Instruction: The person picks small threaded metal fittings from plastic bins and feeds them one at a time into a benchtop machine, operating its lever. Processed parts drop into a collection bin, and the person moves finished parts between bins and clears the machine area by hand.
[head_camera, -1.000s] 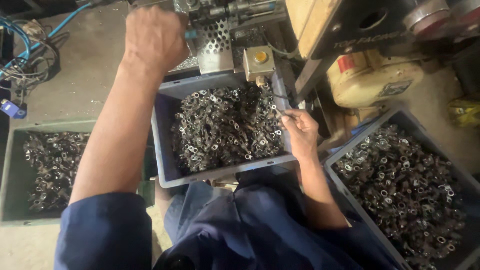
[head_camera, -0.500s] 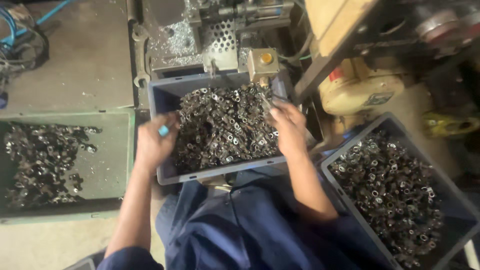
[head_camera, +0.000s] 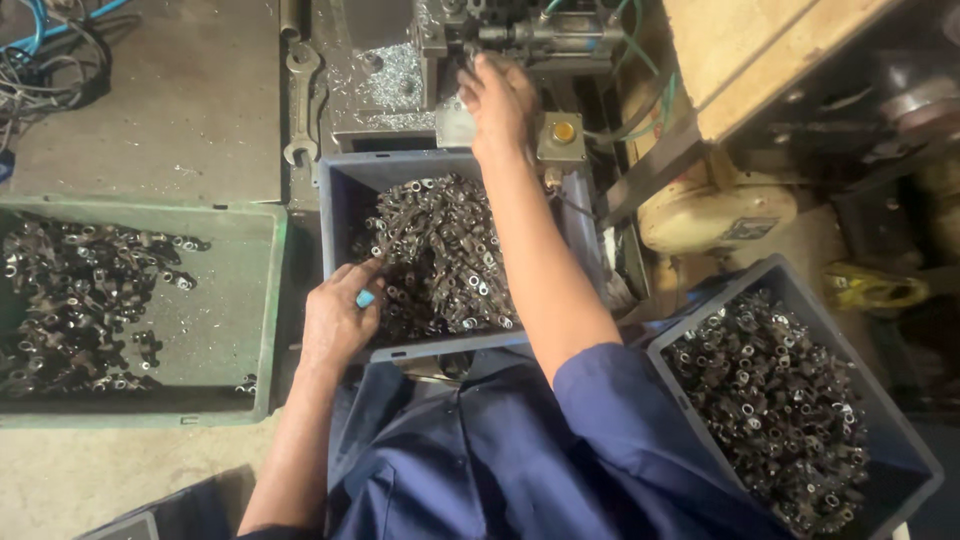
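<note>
Head view — right hand now stretched far forward to the machine fixture, fingers curled at its mouth; whether a part is pinched there, cannot tell. A moment ago this hand was down at the crate's right rim, so it has gone from bin to machine. Left hand rests on the near-left edge of the grey crate, fingers loosely bent into the metal parts. Left: green tray. Right: second grey crate — also full.

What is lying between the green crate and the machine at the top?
In the head view, a grey metal plate fills the stretch from the green crate to the machine; an open-ended spanner lies along its right edge.
</note>
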